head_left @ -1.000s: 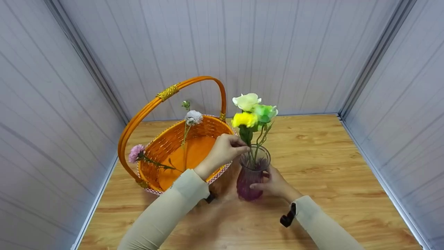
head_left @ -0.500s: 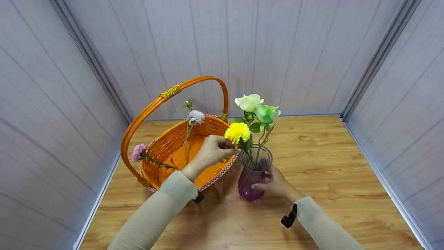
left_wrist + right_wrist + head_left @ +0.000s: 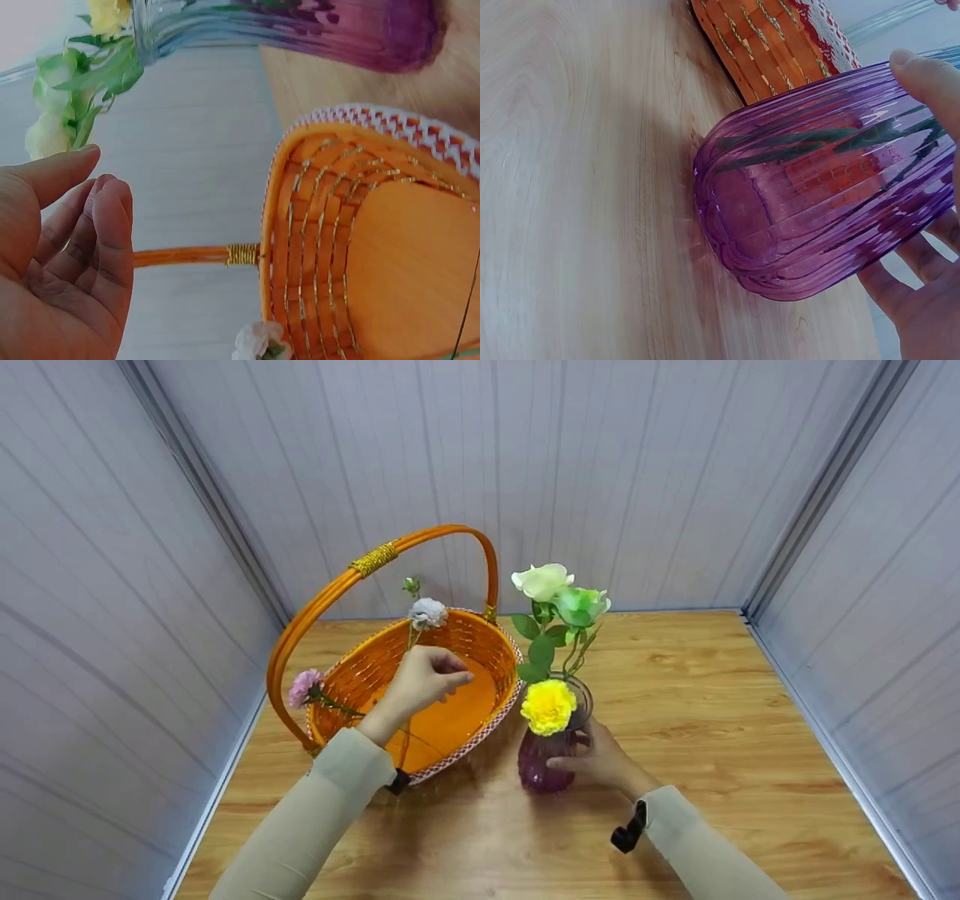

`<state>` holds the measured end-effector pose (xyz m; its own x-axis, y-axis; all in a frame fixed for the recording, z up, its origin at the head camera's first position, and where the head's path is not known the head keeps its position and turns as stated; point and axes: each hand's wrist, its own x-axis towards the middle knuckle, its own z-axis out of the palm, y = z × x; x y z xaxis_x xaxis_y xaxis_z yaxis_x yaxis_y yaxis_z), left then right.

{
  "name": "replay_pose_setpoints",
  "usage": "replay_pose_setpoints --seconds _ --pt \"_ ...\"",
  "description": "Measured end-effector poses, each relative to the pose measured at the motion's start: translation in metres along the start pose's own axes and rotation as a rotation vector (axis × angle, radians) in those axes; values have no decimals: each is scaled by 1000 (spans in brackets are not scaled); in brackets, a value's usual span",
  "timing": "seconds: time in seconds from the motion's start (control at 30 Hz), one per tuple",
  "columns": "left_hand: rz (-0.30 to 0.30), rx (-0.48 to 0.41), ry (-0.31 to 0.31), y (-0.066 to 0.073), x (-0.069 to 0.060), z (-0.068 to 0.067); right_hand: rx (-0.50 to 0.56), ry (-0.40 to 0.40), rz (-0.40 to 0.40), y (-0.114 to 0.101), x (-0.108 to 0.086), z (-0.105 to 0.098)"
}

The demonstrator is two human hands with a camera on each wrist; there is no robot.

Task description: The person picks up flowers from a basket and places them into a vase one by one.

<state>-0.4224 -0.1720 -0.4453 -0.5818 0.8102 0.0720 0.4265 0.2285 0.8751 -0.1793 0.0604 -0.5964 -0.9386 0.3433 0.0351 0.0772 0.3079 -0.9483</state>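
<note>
My right hand (image 3: 602,763) curls around the purple glass vase (image 3: 537,765), thumb on one side and fingers on the other, seemingly to steady it upright on the wooden table (image 3: 697,712), just right of the orange basket (image 3: 472,705). A yellow flower (image 3: 548,707) droops over its near rim, probably top-heavy, while a cream rose (image 3: 542,582) and a green rose (image 3: 582,606) stand tall. My left hand (image 3: 417,684) hangs over the basket, fingers loosely bent, thumb slightly apart, holding nothing; that forearm slants in from lower left.
</note>
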Motion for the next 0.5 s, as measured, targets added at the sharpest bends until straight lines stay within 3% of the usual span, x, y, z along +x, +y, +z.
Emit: replay_pose_setpoints --seconds 0.5 --pt "-57 21 66 -33 15 -25 -3 15 11 0 1 1"
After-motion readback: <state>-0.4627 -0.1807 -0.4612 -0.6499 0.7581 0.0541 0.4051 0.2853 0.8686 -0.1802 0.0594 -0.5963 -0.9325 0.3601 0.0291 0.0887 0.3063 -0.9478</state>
